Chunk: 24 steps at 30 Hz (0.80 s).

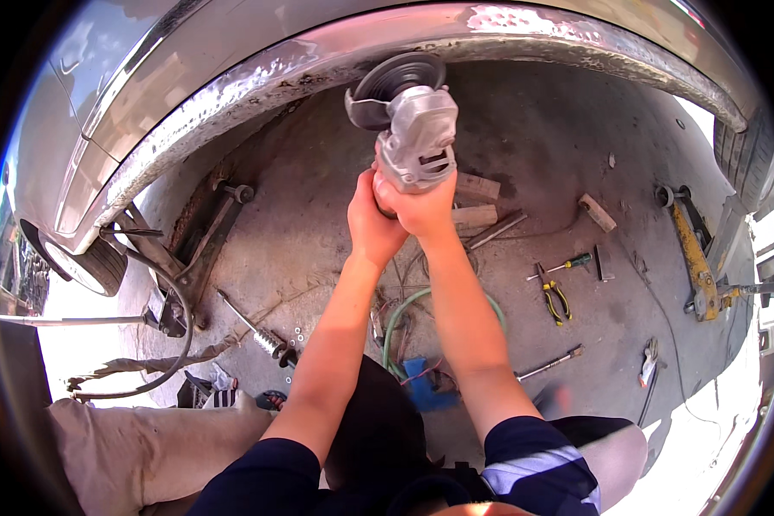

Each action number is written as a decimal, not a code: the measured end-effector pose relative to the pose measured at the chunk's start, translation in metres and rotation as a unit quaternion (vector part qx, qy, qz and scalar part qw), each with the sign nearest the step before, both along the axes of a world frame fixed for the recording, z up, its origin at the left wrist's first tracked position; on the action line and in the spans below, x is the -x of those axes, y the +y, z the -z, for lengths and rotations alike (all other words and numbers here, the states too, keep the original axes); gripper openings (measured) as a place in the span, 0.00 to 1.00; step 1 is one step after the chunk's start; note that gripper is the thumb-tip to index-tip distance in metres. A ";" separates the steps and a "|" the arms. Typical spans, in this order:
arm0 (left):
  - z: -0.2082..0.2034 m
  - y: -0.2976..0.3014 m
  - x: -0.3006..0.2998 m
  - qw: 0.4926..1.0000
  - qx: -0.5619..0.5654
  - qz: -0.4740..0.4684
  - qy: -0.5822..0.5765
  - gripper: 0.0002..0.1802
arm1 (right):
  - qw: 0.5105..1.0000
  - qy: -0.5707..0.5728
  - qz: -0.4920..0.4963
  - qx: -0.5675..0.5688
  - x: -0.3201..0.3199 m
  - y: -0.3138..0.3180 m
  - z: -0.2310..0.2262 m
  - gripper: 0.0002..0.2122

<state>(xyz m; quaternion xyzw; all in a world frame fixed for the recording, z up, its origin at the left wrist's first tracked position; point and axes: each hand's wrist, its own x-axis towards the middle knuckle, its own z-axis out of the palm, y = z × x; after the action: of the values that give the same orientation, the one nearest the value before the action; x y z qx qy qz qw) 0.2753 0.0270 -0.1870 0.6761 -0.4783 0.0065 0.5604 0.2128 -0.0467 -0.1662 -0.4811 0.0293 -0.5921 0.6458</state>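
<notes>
Both of my arms reach out straight ahead, the hands close together on an angle grinder [419,129]. My right hand [427,209] is wrapped round the grinder's body, just behind its grey gear head. Beside it, my left hand [371,217] is closed against the same tool; its fingers are partly hidden. The dark round disc [408,73] and its curved guard [366,112] point away from me, by the lower edge of a car's worn sill [318,53]. Whether the disc touches the metal, I cannot tell. Bare, scraped patches run along the sill.
Jacks stand left [219,232] and right [701,258] beneath the car. On the floor lie yellow-handled pliers [556,301], a green-handled screwdriver [576,261], a ratchet [550,363], wooden blocks [477,187], a slide hammer [271,342] and a green hose [396,322]. Another person's leg [146,443] is at left.
</notes>
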 end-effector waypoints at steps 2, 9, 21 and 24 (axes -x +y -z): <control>-0.018 -0.024 0.013 0.990 -0.066 -0.035 -0.118 0.31 | 0.996 -0.086 0.005 -0.027 0.025 -0.021 -0.015 0.16; -0.015 -0.013 0.020 0.994 -0.013 -0.060 -0.094 0.32 | 0.995 -0.095 -0.021 -0.003 0.016 -0.015 -0.010 0.20; -0.010 -0.005 -0.003 0.999 -0.013 0.004 0.029 0.30 | 1.000 -0.005 0.008 0.013 -0.001 -0.002 -0.016 0.25; 0.007 -0.014 -0.002 1.000 0.015 0.013 0.024 0.31 | 0.999 0.028 0.033 0.032 -0.010 -0.006 0.005 0.21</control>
<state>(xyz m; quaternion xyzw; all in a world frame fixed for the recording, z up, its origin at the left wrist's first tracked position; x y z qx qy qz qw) 0.2775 0.0128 -0.1944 0.6615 -0.4731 -0.0103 0.5818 0.2225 -0.0527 -0.1713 -0.5164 0.0440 -0.6003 0.6091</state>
